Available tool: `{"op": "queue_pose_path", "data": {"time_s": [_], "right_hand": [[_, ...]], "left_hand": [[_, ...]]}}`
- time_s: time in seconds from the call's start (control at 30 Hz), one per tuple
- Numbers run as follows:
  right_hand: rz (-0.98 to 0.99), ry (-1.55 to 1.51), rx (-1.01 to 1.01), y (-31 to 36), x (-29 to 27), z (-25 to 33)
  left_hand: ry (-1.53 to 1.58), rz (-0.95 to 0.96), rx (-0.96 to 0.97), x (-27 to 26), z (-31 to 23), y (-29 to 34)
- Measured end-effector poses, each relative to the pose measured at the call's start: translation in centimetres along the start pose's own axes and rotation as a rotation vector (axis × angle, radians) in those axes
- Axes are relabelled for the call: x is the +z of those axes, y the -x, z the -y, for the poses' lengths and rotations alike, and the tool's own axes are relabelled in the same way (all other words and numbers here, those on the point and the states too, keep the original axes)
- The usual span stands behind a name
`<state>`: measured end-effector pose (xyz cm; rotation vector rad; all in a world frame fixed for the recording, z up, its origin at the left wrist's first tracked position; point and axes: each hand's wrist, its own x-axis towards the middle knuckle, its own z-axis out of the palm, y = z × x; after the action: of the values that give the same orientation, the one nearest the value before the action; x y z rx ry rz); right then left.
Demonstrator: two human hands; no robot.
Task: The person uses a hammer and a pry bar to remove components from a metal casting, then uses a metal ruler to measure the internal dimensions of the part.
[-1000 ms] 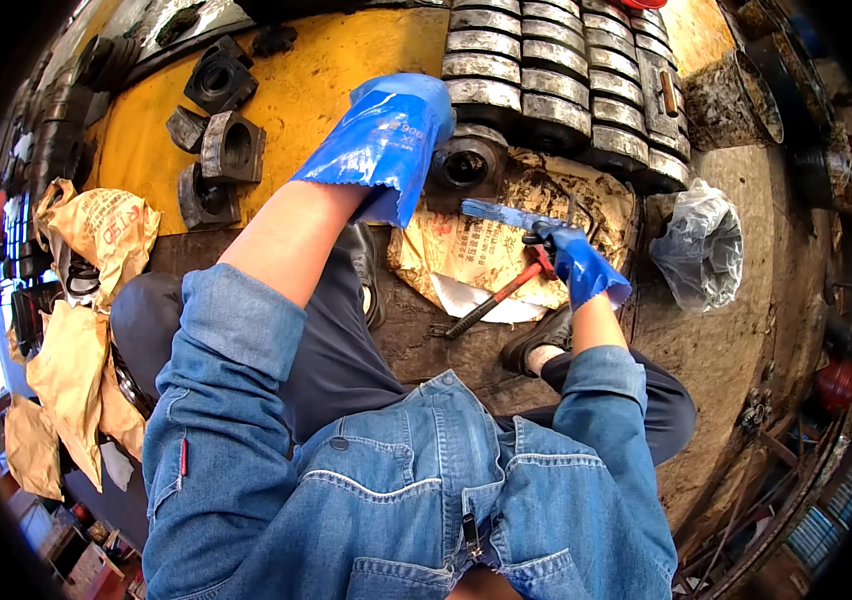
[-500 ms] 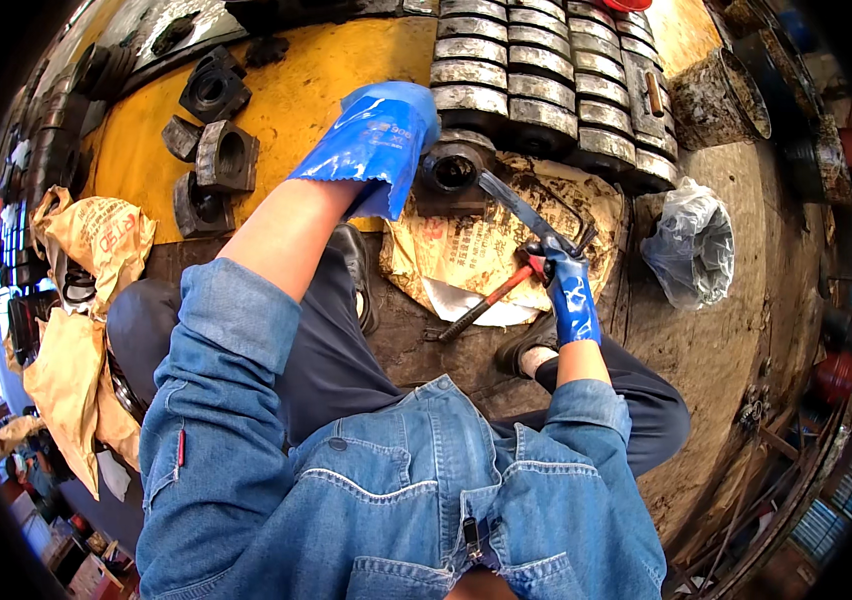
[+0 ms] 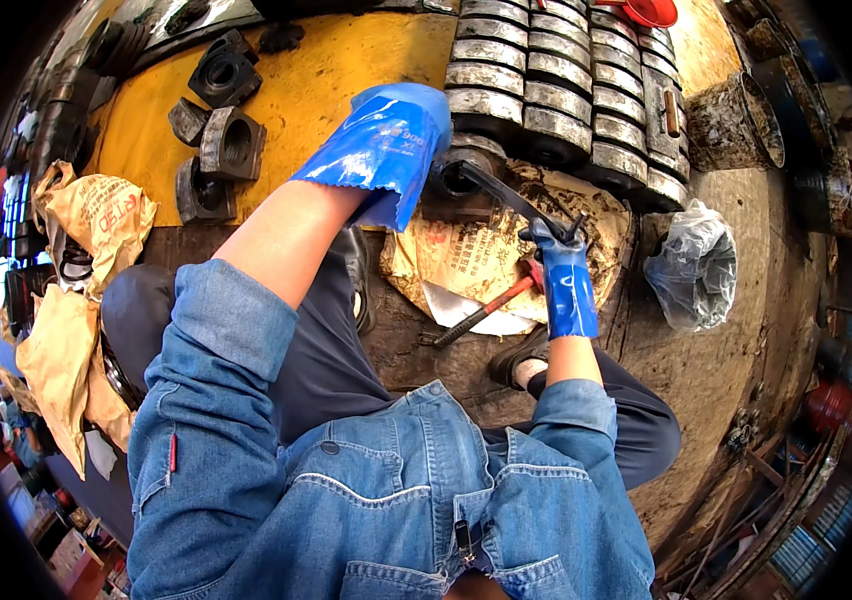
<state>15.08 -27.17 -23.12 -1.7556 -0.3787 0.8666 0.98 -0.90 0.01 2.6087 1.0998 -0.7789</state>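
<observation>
My right hand (image 3: pixel 561 265), in a blue glove with a dark, dirty palm end, is closed round a flat metal bar (image 3: pixel 506 197). The bar's far end reaches into the round hole of a dark metal block (image 3: pixel 461 182). My left hand (image 3: pixel 401 150), also in a blue glove, is at the left of that block; its fingers are hidden behind the glove's cuff and back. The block stands on a stained paper sack (image 3: pixel 451 255). Just below my right hand, a hammer (image 3: pixel 491 305) with a red and black handle lies on the sack.
Rows of stacked metal blocks (image 3: pixel 556 90) stand beyond the sack. Loose holed blocks (image 3: pixel 231 145) sit on a yellow sheet (image 3: pixel 341 60) at the left. A clear plastic bag (image 3: pixel 691 265) and a dirty bucket (image 3: pixel 736 125) are at the right; crumpled paper sacks (image 3: pixel 66 360) lie at the far left.
The bar's far end has dropped and swung from beside the block into its hole. My right hand has shifted slightly up and left, while my left stays beside the block.
</observation>
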Motion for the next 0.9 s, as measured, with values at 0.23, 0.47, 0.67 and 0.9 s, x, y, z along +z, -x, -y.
{"op": "queue_pose_path", "data": {"time_s": [0.23, 0.47, 0.67, 0.9], "right_hand": [[0.123, 0.371, -0.01, -2.4, -1.8, 5.7], [0.161, 0.558, -0.137, -4.2, 0.5, 7.5], [0.268, 0.945, -0.361, -2.1, 3.4, 15.2], [0.369, 1.346, -0.242, -3.5, 8.3, 16.7]], "left_hand": [[0.002, -0.078, 0.099, 0.9, -1.2, -0.7], [0.013, -0.188, 0.187, 0.9, -1.1, -0.6], [0.087, -0.238, 0.181, 1.2, 0.3, -0.2], [0.122, -0.223, 0.171, 0.9, 1.2, -0.8]]}}
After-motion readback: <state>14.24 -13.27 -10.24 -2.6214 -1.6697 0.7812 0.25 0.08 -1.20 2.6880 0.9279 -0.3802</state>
